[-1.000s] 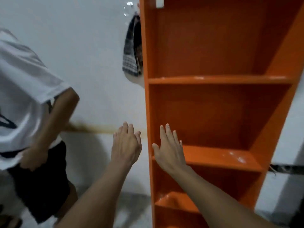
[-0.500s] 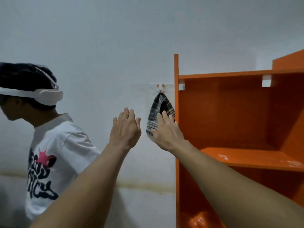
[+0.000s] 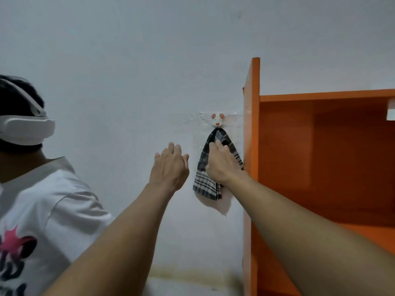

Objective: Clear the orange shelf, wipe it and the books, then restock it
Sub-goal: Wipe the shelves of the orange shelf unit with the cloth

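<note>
dark checked cloth [image 3: 206, 184] hanging from white wall hook [image 3: 217, 120], just beside tall orange wooden shelf [image 3: 252, 146]. right grip [image 3: 222, 165] laid on cloth, hold unclear; left grip [image 3: 170, 167] straight-fingered, empty.

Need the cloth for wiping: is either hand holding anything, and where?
Right hand has its fingers on the cloth, upper part, under the hook; grip unclear. Left hand holds nothing.
</note>
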`<state>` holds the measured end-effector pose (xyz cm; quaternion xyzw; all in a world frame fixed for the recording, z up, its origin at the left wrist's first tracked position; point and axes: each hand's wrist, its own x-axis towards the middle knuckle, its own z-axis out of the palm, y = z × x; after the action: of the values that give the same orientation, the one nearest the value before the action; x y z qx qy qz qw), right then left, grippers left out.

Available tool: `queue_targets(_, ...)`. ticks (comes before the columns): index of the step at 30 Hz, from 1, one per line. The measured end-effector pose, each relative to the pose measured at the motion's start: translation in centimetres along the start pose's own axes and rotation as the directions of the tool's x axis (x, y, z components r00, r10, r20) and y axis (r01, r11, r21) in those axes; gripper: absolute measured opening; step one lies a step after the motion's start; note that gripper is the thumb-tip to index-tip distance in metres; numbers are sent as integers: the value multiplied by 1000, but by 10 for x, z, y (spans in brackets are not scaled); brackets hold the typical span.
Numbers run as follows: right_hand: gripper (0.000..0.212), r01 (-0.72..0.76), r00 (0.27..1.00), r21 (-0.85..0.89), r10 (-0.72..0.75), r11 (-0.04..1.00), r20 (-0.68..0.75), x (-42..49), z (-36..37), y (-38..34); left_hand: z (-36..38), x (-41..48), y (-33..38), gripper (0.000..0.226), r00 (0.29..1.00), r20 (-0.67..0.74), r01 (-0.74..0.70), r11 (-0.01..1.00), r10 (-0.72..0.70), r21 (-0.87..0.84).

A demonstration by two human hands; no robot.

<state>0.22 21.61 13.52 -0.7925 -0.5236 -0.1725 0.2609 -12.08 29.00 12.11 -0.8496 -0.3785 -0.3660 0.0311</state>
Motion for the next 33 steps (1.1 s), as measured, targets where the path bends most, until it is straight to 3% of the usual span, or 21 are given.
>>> queue_targets(7,40,-163,973,59,170,985,-154,70,31,24,51,75,-6,36,999,26,-39,996,41,-78)
queue_targets(10,24,-266,907,124,292,956,-303,94,40,33,68,106,-7,38,996,26,-77,991,81,-113)
queue_targets(14,23,-346,805,187,393,920,-445,123,44,44,90,147,-5,38,990,12,-138,982,141,-133)
queue_targets(17,26,-419,752,199,461,886,-471,151,47,51,111,183,-4,37,985,-13,-171,966,171,-195)
queue_targets(21,31,-440,765,189,477,878,-432,166,47,64,125,196,6,33,980,-33,-196,943,194,-268)
queue_targets(26,22,-467,795,168,495,868,-350,189,57,72,146,217,6,28,977,-24,-207,916,212,-343)
queue_targets(33,11,-497,791,124,507,859,-343,202,66,79,163,242,9,15,967,41,-215,887,253,-408)
